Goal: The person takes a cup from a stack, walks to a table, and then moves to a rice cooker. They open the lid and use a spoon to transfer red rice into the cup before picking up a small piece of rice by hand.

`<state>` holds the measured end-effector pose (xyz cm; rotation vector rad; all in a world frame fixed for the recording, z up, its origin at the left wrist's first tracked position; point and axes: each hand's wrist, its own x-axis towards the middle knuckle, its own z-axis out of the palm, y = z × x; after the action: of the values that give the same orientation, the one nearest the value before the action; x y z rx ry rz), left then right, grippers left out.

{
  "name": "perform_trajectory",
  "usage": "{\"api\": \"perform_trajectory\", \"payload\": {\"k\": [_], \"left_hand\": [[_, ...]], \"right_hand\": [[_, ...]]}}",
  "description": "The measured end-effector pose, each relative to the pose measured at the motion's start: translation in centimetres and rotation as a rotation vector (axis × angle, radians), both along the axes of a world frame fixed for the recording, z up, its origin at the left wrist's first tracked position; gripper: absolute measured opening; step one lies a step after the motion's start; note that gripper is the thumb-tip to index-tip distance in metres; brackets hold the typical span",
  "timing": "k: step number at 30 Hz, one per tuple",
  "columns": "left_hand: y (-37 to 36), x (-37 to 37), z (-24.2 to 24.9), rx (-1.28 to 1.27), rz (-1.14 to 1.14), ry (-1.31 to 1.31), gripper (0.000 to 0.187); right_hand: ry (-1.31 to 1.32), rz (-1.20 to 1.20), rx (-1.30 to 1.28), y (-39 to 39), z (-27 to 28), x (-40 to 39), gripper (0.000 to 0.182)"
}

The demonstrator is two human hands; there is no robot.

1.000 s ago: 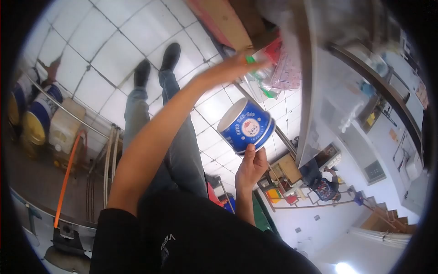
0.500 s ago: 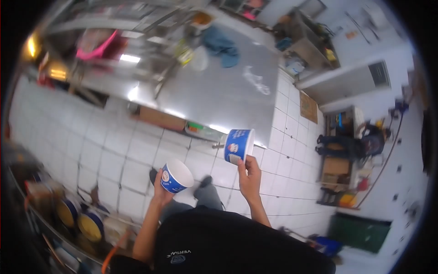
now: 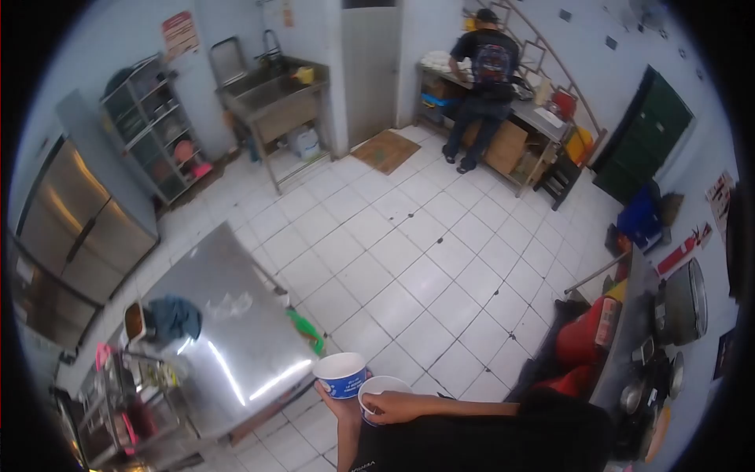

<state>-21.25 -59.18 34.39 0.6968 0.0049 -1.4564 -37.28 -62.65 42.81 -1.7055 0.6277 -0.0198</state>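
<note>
In the lower middle of the head view, my left hand is closed round the side of a blue-and-white paper bowl, its open mouth facing up. Just to the right, my right hand grips a second paper bowl at its near rim, and the forearm crosses in front of most of that bowl. The two bowls sit side by side and overlap in this view, held close to my black shirt. Past them on the left lies the corner of a steel table.
A blue cloth and a container rest on the steel table. White floor tiles stretch ahead. A person stands at a far counter. A sink is at the back, a steel fridge left, a counter with pans right.
My view has swung to the right and up, from the table to the wider room. My two hands, apart before, have come together, each still holding its bowl.
</note>
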Motion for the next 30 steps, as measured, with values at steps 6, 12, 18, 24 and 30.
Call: {"api": "perform_trajectory", "payload": {"k": [6,12,18,24,30], "left_hand": [[-18.5,-3.6,-3.0,0.07,-0.016,-0.15,0.084],[-40.6,-9.1,-5.5,-0.075,-0.558,-0.067,0.086],[-59.3,-18.0,-0.8,-0.064,-0.808,-0.365,0.087],[-77.4,-23.4,-1.0,0.067,-0.789,-0.51,0.088],[-93.7,-25.3,-0.3,0.075,-0.573,-0.461,0.088]], "right_hand": [[-0.123,-0.119,0.006,-17.4,-4.3,-4.0,0.029],[-0.09,-0.29,0.106,-33.6,-3.2,-11.9,0.035],[-0.197,-0.587,0.261,-47.5,-1.8,-18.3,0.027],[-0.208,-0.562,0.11,-66.8,-5.9,-23.1,0.027],[-0.268,-0.462,-0.035,-87.5,-3.1,-26.8,0.031]]}}
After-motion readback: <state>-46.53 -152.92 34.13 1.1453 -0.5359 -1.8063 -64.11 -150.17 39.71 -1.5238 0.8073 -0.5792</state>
